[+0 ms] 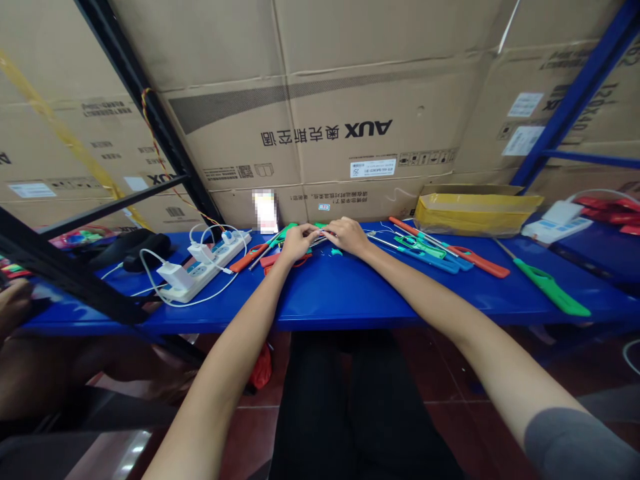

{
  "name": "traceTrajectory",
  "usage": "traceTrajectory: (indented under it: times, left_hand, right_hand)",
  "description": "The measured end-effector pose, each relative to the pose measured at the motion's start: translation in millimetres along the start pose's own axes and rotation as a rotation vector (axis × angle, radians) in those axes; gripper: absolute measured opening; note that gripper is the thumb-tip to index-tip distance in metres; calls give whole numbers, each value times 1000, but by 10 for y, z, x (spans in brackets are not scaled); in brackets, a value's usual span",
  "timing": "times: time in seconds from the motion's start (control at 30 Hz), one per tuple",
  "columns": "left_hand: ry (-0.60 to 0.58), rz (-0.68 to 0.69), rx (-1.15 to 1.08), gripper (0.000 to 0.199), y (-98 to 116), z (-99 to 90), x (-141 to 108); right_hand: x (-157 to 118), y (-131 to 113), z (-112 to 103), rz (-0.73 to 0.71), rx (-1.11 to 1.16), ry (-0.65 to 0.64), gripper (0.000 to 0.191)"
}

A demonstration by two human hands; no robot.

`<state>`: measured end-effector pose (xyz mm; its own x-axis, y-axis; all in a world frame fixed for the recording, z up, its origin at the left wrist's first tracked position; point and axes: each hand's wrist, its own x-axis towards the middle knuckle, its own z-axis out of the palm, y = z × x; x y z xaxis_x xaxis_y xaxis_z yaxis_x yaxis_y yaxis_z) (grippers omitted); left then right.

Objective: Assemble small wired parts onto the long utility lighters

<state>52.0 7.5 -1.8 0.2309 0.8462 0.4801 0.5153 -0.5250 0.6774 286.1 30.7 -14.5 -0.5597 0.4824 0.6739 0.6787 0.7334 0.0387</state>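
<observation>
Near the back of the blue table [340, 300], my left hand [299, 242] and my right hand [349, 235] meet with bent fingers pressed together at the tips. Whatever lies between them is too small and covered to make out. A small green plastic piece [336, 252] lies just below my right hand. Beside my left hand are an orange long-necked lighter [249, 258] and some red plastic parts [273, 261]. Right of my right hand, blue lighters [430, 259] and a red one [485, 262] lie in a loose pile. A green lighter [555, 288] rests apart, farther right.
A white power strip [205, 265] with chargers and cables stands on the left. Behind are a bright blurred screen [266, 212], a yellow-taped box [473, 212] and a large cardboard wall [320, 100]. A black rack post [130, 100] separates me from another person's hand [15, 300].
</observation>
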Motion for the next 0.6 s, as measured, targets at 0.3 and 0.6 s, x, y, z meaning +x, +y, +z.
traceTrajectory:
  times: [0.3,0.6]
  left_hand:
    - [-3,6,-4,31,35,-12,-16]
    - [6,-4,-30,35,45,-6,-21]
  right_hand:
    - [-2,-7,14,-8,5,16,22]
    - [-6,-22,-24,15,53,114,17]
